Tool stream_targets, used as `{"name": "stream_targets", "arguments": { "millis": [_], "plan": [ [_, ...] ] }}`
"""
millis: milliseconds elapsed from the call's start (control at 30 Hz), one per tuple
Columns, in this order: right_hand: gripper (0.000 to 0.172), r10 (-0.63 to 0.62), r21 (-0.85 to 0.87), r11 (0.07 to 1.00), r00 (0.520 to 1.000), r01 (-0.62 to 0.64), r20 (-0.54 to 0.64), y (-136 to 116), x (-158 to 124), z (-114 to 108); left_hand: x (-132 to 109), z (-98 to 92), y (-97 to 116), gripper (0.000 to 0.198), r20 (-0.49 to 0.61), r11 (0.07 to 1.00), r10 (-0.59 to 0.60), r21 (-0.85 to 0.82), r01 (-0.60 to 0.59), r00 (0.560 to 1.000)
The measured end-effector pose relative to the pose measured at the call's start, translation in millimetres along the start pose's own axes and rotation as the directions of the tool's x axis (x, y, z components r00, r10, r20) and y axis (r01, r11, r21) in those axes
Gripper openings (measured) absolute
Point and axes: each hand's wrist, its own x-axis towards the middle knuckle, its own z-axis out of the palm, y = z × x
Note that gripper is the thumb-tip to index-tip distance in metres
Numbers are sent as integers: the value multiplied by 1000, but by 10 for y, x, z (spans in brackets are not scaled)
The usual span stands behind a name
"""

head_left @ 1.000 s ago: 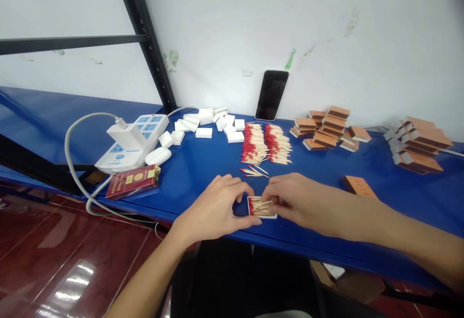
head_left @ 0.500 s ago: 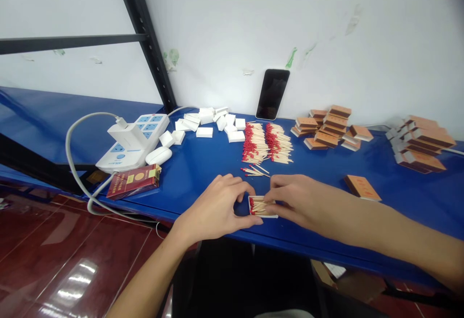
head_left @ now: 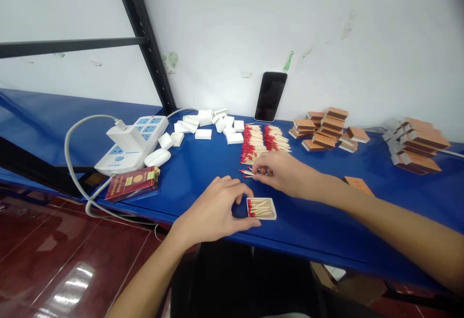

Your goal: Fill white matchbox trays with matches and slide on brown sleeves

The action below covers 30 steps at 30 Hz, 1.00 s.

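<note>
Near the table's front edge, a white matchbox tray (head_left: 273, 210) lies with a layer of red-headed matches (head_left: 260, 208) in it, heads to the left. The thumb and index finger of my left hand (head_left: 217, 207) grip the tray's left end. Just beyond the tray, my right hand (head_left: 281, 173) has thumb and fingers closed on the wooden ends of a few loose matches (head_left: 245, 173); their red heads point left. Behind that hand lie two large heaps of matches, a left heap (head_left: 253, 141) and a right heap (head_left: 277, 139).
White trays (head_left: 203, 134) lie scattered at the back left. Orange matchbox sleeves (head_left: 331, 127) and stacked matchboxes (head_left: 420, 144) stand to the right, one sleeve (head_left: 358, 185) nearer. A phone (head_left: 270, 96) leans on the wall. At left are a power strip (head_left: 119, 158), white case (head_left: 157, 157) and red packet (head_left: 132, 183).
My right hand has left the tray and moved back to the small loose group of matches. My left hand stays on the tray, whose matches now show fully.
</note>
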Motion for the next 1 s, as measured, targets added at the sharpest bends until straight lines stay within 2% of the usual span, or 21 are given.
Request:
{"name": "stream_targets", "arguments": {
  "millis": [100, 233, 433, 667, 767, 867, 1000],
  "plan": [
    [20, -28, -184, 982, 999, 31, 23, 40, 84, 110, -1, 1, -2, 37, 4, 1000, 0, 1, 0, 1000],
    [24, -53, -366, 928, 997, 72, 62, 18, 32, 145, -1, 2, -10, 38, 3, 1000, 9, 0, -9, 1000],
    [15, -90, -433, 892, 990, 127, 105, 39, -95, 103, 2, -9, 3, 36, 1, 1000, 11, 10, -11, 1000],
    [13, -49, -364, 928, 994, 82, 97, 38, -202, 47, 0, -27, 27, 36, 3, 1000, -4, 8, 4, 1000],
    [12, -67, -150, 985, 991, 85, 118, -56, -305, -39, 1, -21, 19, 36, -1, 1000, -5, 12, 5, 1000],
    [15, -132, 29, 991, 974, 129, 182, -162, -399, -61, 4, -12, 12, 37, -9, 1000, 9, 18, -8, 1000],
    [23, -125, -10, 992, 977, 129, 174, -236, -432, 7, 4, -4, 11, 37, -17, 1000, 3, 14, -3, 1000]
  ]
}}
